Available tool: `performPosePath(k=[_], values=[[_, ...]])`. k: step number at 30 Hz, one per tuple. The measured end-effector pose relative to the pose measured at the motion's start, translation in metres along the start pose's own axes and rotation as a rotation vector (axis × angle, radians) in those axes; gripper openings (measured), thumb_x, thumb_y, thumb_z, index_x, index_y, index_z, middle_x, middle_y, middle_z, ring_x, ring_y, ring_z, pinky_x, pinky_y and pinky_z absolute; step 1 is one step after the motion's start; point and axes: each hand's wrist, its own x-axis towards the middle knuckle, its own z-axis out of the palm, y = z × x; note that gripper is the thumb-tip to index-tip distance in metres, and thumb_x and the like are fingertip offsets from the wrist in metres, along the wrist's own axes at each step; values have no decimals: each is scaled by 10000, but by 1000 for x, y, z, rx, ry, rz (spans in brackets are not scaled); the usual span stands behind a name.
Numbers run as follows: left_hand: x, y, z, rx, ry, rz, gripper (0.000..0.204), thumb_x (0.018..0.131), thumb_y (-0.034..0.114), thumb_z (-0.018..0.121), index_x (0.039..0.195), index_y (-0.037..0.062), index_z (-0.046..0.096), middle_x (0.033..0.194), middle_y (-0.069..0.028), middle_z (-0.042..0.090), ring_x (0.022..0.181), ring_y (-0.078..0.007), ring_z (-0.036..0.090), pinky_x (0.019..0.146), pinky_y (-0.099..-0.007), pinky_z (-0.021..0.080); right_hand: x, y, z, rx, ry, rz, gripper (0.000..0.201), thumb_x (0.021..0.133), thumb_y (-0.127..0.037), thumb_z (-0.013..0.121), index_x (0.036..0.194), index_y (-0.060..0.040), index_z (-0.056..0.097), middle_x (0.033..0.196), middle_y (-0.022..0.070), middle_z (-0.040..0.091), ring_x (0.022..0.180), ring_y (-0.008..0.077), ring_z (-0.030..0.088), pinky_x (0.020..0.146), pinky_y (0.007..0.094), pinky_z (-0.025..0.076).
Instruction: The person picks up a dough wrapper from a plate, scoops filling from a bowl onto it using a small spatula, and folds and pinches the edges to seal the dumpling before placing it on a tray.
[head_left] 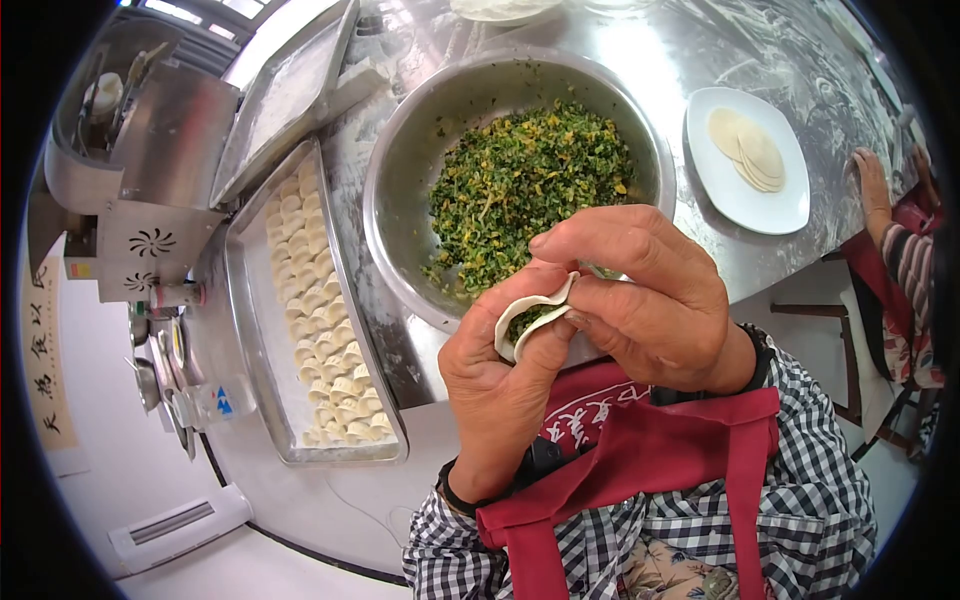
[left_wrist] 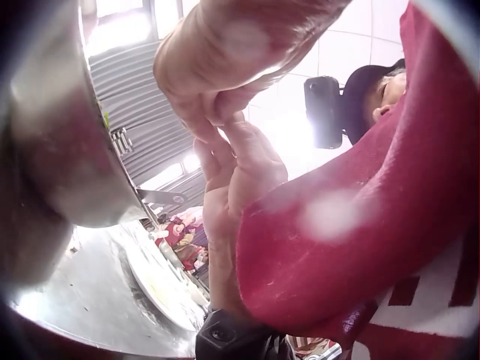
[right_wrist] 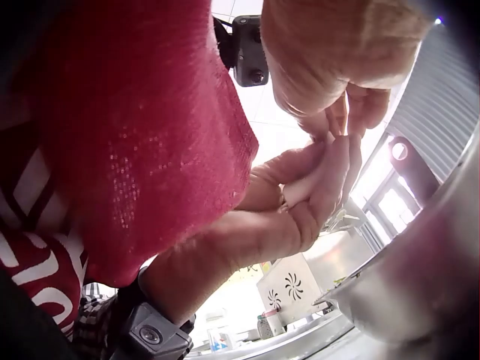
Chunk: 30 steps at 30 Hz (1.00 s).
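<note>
A round dough wrapper (head_left: 507, 325) with green filling (head_left: 522, 322) is folded partway, its near side gaping, in the head view. My left hand (head_left: 505, 365) cradles it, thumb along the near edge. The right hand (head_left: 655, 300) pinches the wrapper's right end between thumb and fingers. Both hands are above the near rim of a large steel bowl (head_left: 385, 235) of chopped green and yellow filling (head_left: 530, 170). In the left wrist view the left hand (left_wrist: 240, 52) meets the right hand (left_wrist: 244, 172); the wrapper is hidden there.
Left of the bowl, a metal tray (head_left: 262, 400) holds rows of dumplings (head_left: 325, 320); a floury tray (head_left: 285, 100) lies behind it. A white plate (head_left: 705, 165) with round wrappers (head_left: 750, 150) is at the right. Another person's hand (head_left: 872, 180) rests at the table's right edge.
</note>
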Motion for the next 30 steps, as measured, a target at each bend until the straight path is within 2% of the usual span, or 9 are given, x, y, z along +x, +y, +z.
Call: performPosePath(k=[3, 6, 8, 11, 13, 18, 20, 23, 30], values=[[2, -1, 0, -3, -11, 51, 299, 788, 4, 632, 1077, -16, 559, 1082, -115, 595, 984, -154, 565, 850, -259, 453, -2, -1, 0, -2, -31, 11, 136, 614, -25, 650, 701, 4, 549, 913, 143, 602, 782, 260, 604, 621, 319, 494], [2, 3, 1, -18, -4, 37, 340, 786, -37, 603, 1116, -14, 527, 1097, -119, 581, 991, -161, 564, 852, -264, 455, -3, -5, 0, 46, -34, 93, 159, 627, -22, 667, 745, 9, 565, 950, 143, 597, 793, 250, 608, 634, 315, 501], [3, 8, 5, -52, 5, 14, 365, 781, -58, 580, 1136, -13, 508, 1113, -120, 569, 992, -165, 564, 856, -267, 454, -2, -10, -1, 218, -42, 356, 280, 672, -54, 707, 909, 10, 572, 1064, 206, 558, 869, 272, 597, 687, 328, 511], [3, 6, 7, -95, 18, 5, 405, 773, -92, 539, 1165, -12, 479, 1140, -123, 547, 995, -170, 563, 862, -271, 452, -1, -9, 1, 314, -54, 441, 306, 667, -57, 722, 929, -2, 574, 1087, 206, 551, 884, 251, 595, 716, 323, 508], [3, 3, 6, -105, 21, 18, 419, 769, -105, 520, 1174, -12, 469, 1152, -124, 537, 996, -171, 561, 865, -272, 450, -5, -6, 3, 332, -56, 421, 292, 672, -58, 721, 920, -5, 576, 1082, 206, 554, 884, 249, 594, 722, 323, 505], [3, 0, 8, -28, 42, 32, 413, 781, -54, 571, 1179, -7, 469, 1145, -125, 544, 1021, -163, 542, 874, -275, 443, -7, -5, 4, 309, -42, 343, 237, 697, -68, 712, 884, -8, 580, 1043, 197, 567, 864, 251, 591, 722, 325, 495], [0, 1, 9, -29, 40, 29, 413, 783, -43, 579, 1180, -5, 471, 1142, -124, 546, 1023, -162, 540, 875, -275, 441, -7, -5, 6, 267, 52, 274, 169, 647, -15, 707, 779, -8, 602, 971, 135, 596, 814, 210, 590, 634, 275, 496], [-1, 0, 9, -32, 23, 38, 410, 787, -34, 582, 1181, -4, 474, 1137, -122, 550, 1023, -159, 539, 874, -272, 439, -6, -3, 7, 252, 66, 214, 160, 648, -19, 706, 760, -4, 592, 944, 133, 597, 804, 212, 587, 624, 276, 495], [-2, 0, 10, -79, 38, 10, 399, 796, -40, 562, 1184, -9, 472, 1139, -117, 548, 1020, -154, 537, 875, -261, 435, -6, -3, 5, 240, 33, 211, 172, 643, -10, 708, 768, 3, 590, 944, 139, 595, 794, 213, 591, 623, 278, 501]])
